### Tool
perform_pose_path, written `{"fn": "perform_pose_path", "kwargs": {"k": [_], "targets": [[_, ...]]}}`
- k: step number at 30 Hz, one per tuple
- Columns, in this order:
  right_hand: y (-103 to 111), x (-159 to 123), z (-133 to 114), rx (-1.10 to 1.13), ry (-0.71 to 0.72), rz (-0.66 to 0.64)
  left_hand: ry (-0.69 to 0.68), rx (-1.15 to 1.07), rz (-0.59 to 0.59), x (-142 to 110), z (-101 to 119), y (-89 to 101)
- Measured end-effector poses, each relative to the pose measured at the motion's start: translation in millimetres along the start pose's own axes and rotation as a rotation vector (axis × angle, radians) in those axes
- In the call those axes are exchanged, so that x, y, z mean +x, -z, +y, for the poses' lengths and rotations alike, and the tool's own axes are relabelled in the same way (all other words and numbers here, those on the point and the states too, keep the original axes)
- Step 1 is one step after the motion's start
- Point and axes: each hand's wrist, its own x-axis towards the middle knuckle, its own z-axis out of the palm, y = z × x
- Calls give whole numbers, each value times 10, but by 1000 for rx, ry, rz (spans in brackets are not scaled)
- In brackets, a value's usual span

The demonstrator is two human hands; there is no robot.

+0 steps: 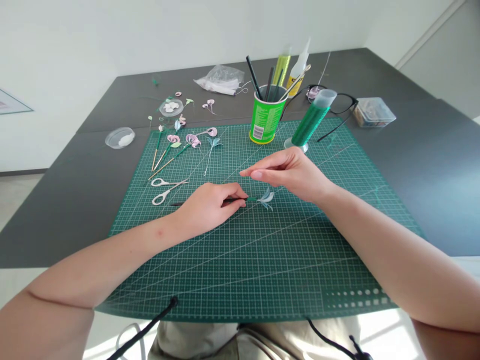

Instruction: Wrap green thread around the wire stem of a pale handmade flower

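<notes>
My left hand [213, 205] is closed round a slim dark stick wrapped in green near its tip, lying low over the cutting mat. Pale blue flower petals [266, 198] fan out from the stick's right end, beyond my fingertips. Above and right of the flower, my right hand [288, 172] hovers with its fingers stretched forward and the thumb below them. Nothing shows between those fingers. Small white-handled scissors [165, 192] lie left of my left hand. Beyond them rest several sticks bearing pink and purple flowers [192, 140], plus a blue flower on a wire [213, 143].
A green can [264, 117] of dark rods stands at the mat's [232, 270] far edge, near an upright tube of green glitter [313, 120]. Behind are a glue bottle [298, 70], eyeglasses [343, 103] and a clear box [374, 112]. Small dishes [120, 138] sit at the left.
</notes>
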Motion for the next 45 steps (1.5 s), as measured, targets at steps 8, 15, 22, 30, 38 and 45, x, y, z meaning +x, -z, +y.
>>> {"fn": "perform_pose_path", "kwargs": {"k": [8,15,22,30,38,45], "targets": [[1,16,53,-197,-40,111,-90,1,14,-10,45,-11],[7,28,120,-204,-12,138,-156,82,56,-20,46,-4],[10,35,85,-287,-71,156,-217,116,120,-14,43,-5],[26,44,113,-289,-66,142,-233,84,157,-2,26,-12],[15,41,94,-272,-55,140,-104,-99,96,-7,21,-18],[13,42,103,-270,-46,117,-113,-94,86,-10,12,-18]]}}
